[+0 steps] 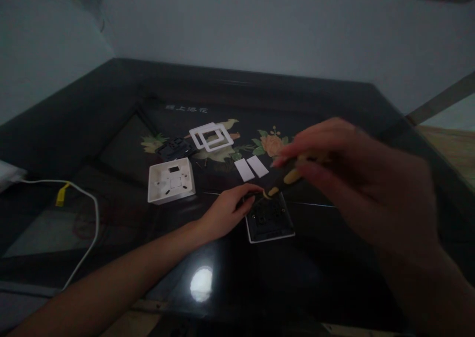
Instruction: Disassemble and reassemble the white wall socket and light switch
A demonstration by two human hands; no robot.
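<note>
A black square switch plate with a white edge (270, 222) lies back side up on the dark glossy table. My left hand (232, 206) rests at its upper left corner, thumb and fingers pinched around something too dark to make out. Over the plate's right side, my right hand (345, 173) grips a yellow and black screwdriver (293, 175), which slants down to the left toward the plate's upper edge. Its tip is too dark to see, so contact with the plate cannot be made out.
On the table (122, 228) are a white open box (171, 181), a black frame (175, 149), two white square frames (211, 137), small screws (202, 164) and two white rectangular pieces (251, 168). A white cable (97, 218) with a yellow tag runs at the left.
</note>
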